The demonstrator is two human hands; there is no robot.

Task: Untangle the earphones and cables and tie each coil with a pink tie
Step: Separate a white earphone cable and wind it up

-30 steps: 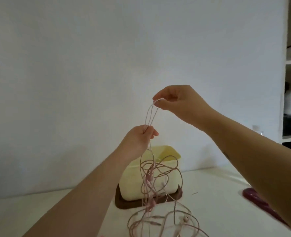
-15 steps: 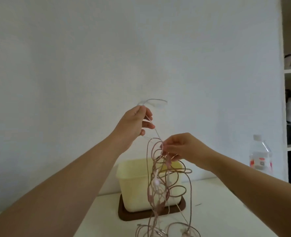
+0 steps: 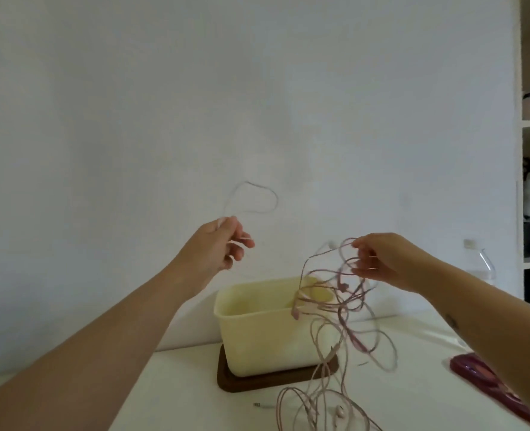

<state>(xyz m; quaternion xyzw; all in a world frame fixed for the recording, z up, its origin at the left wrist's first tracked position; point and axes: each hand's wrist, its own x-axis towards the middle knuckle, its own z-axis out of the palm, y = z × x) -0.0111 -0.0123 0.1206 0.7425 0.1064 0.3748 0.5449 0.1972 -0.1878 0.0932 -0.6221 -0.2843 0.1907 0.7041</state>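
left hand [image 3: 219,244] raised, fingers pinching thin white cable loop [image 3: 254,197] that arcs above it. right hand [image 3: 381,259] pinching top of tangled pink earphone cables [image 3: 341,309], held in air before pale yellow plastic tub [image 3: 257,337]; lower strands trail onto white table [image 3: 195,399].

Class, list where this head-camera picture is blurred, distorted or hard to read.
Head view: the pink cable tangle below the right hand is smeared by motion blur; the thin loop above the left hand nearly vanishes against the white wall; light is soft, shadows faint.
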